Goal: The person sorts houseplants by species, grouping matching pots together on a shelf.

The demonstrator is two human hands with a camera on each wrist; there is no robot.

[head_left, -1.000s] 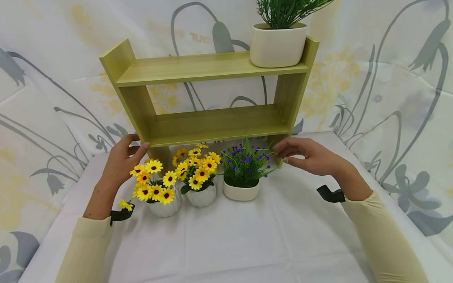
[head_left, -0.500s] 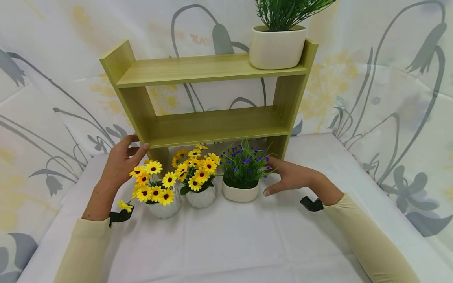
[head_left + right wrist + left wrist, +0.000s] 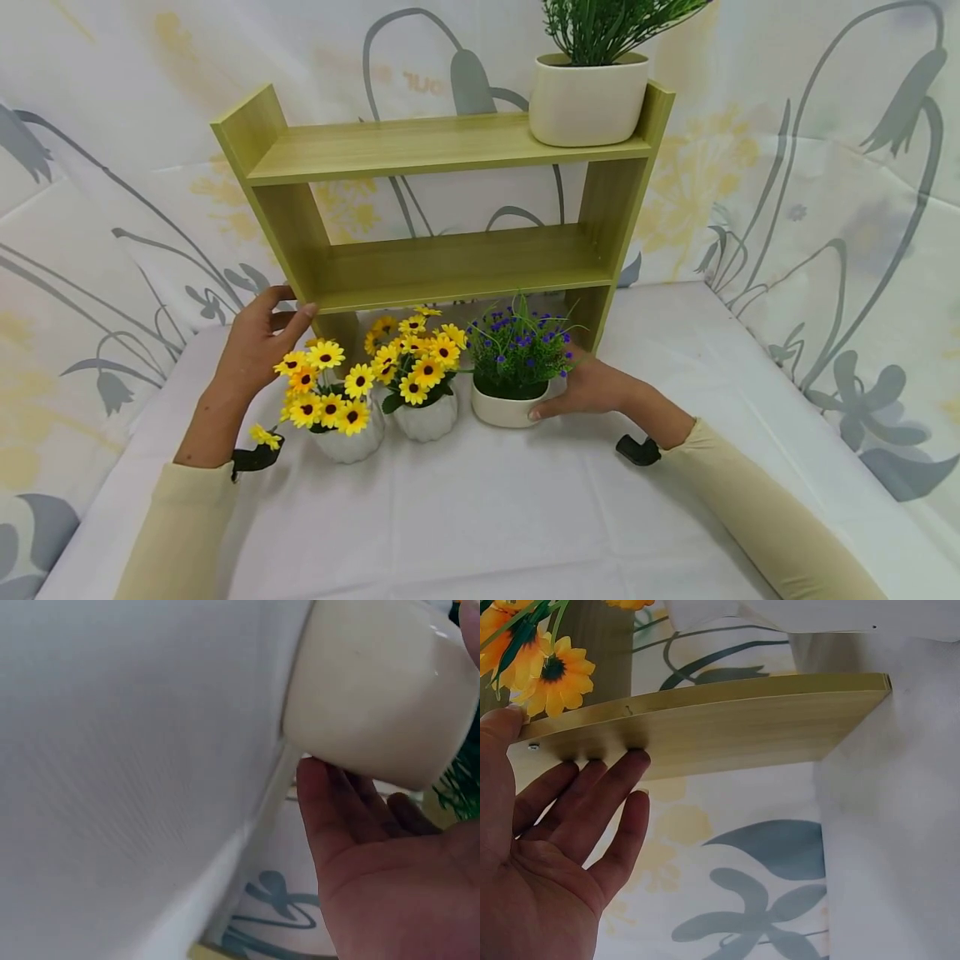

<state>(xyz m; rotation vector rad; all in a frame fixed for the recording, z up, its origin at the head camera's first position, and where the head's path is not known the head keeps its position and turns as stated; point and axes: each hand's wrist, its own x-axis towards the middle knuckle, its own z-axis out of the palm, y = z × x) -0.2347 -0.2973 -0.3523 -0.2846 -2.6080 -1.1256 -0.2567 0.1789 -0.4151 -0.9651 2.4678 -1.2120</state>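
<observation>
In the head view, my left hand (image 3: 258, 340) holds the left side panel of a wooden shelf (image 3: 442, 287). Its fingertips press the panel's outer face in the left wrist view, with the thumb at the front edge. My right hand (image 3: 596, 387) grips a cream flowerpot (image 3: 510, 410) with purple flowers (image 3: 517, 342). The thumb lies on the pot's front and the fingers reach round its side, mostly hidden in the head view. The right wrist view shows fingers against the pot (image 3: 382, 690), which stands upright on the table.
Two white pots with yellow flowers, a left one (image 3: 348, 440) and a middle one (image 3: 427, 417), stand before the shelf. A larger cream pot (image 3: 587, 104) with green foliage sits at the top board's right end. White cloth (image 3: 487, 517) covers the table; patterned fabric (image 3: 810, 208) hangs behind.
My right hand has left the shelf's right side panel, moved left and taken hold of the purple-flower pot. The left hand stays at the shelf.
</observation>
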